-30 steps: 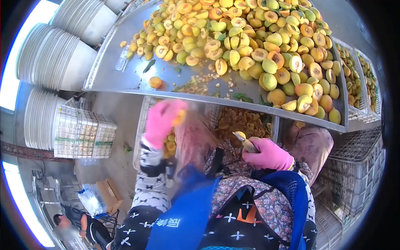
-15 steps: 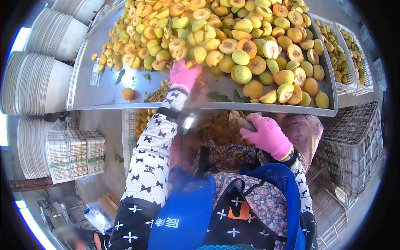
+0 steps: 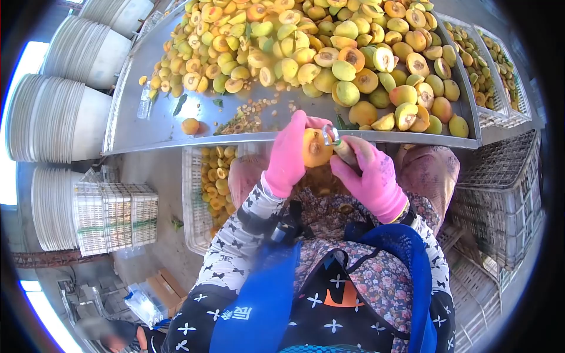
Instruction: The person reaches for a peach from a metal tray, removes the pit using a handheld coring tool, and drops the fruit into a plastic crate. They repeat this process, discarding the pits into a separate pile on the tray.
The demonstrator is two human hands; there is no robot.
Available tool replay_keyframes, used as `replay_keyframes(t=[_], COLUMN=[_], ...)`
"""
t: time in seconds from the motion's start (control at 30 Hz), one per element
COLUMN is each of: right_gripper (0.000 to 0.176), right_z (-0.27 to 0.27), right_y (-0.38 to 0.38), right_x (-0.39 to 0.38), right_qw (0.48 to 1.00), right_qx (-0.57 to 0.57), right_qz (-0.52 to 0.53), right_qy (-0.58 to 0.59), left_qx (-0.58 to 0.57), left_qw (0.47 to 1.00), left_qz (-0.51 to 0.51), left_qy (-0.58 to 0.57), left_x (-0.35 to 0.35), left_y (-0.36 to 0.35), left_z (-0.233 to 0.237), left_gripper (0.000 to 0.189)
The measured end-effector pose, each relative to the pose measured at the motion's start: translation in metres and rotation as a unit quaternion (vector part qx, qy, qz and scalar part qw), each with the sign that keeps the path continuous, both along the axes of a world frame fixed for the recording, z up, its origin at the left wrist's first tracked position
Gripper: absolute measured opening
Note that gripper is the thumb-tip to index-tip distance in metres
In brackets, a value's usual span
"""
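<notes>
The pink-gloved left hand [image 3: 289,154] is clasping a peach half [image 3: 316,149] near the rim of the metal table [image 3: 235,140], while the right hand [image 3: 372,177], curled round a looped pitting tool [image 3: 345,153], is seemingly lining up to pit it, the next move calling for a steady hold and controlled scoop.

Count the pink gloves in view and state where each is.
2. One is on the left hand, which holds a halved peach; one is on the right hand, which grips a loop-bladed tool. Others could be hidden.
</notes>
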State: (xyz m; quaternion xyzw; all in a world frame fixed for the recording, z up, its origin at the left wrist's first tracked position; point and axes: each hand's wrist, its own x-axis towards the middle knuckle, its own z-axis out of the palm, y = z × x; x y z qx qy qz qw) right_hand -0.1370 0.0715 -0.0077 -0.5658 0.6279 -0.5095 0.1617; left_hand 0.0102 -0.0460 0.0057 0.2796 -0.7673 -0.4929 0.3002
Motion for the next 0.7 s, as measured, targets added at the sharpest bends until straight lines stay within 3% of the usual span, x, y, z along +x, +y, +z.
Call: replay_keyframes(t=[0.07,0.13,0.23,0.3,0.33,0.37,0.43,0.47,0.53,0.57,0.6,0.67,0.7], right_gripper=[0.035,0.033,0.028,0.026,0.025,0.022,0.017,0.016,0.018,0.02,0.021,0.026,0.026], right_z=[0.003,0.002,-0.004,-0.007,-0.009,-0.006,0.005,-0.002,-0.009,-0.015,-0.019,-0.017,-0.019], right_y=[0.003,0.001,-0.001,-0.003,-0.003,0.0,0.008,0.014,0.011,0.008,0.006,0.007,0.006], right_x=[0.003,0.003,0.002,-0.001,-0.002,-0.004,-0.006,0.003,0.009,0.007,0.004,0.003,0.004], right_qw=[0.999,0.998,0.999,1.0,0.999,0.996,0.968,0.98,0.996,0.994,0.985,0.979,0.976], right_qx=[-0.017,-0.029,0.01,-0.001,-0.007,0.019,0.066,-0.018,-0.059,-0.018,0.023,0.063,0.072], right_qz=[-0.032,-0.037,-0.015,-0.002,0.005,0.08,0.23,0.193,0.064,0.045,0.022,0.018,0.016], right_qy=[-0.031,-0.031,-0.05,0.007,0.035,0.047,0.073,0.046,0.034,0.1,0.168,0.194,0.204], left_qx=[0.016,-0.043,0.224,0.145,0.187,0.229,0.461,0.438,0.394,0.225,0.045,-0.056,-0.013], left_qw=[0.999,0.996,0.97,0.987,0.98,0.971,0.881,0.894,0.915,0.973,0.999,0.997,0.998], left_qz=[-0.023,-0.051,-0.024,-0.005,0.007,0.021,0.057,0.042,0.017,-0.019,-0.022,-0.043,-0.057], left_qy=[-0.02,-0.06,0.089,0.073,0.072,0.071,0.085,0.086,0.082,0.037,-0.002,-0.008,-0.007], left_x=[0.004,0.001,-0.012,-0.017,-0.017,-0.018,-0.013,-0.008,0.003,0.006,0.008,0.008,0.008], left_y=[0.002,-0.001,0.016,0.026,0.026,0.027,0.016,0.007,-0.005,-0.003,-0.002,-0.005,-0.005], left_z=[0.0,-0.009,-0.011,-0.016,-0.014,-0.011,0.006,0.008,0.007,0.006,0.004,-0.006,-0.005], left_gripper=[0.017,0.03,0.032,0.045,0.049,0.054,0.058,0.059,0.06,0.058,0.055,0.05,0.047])
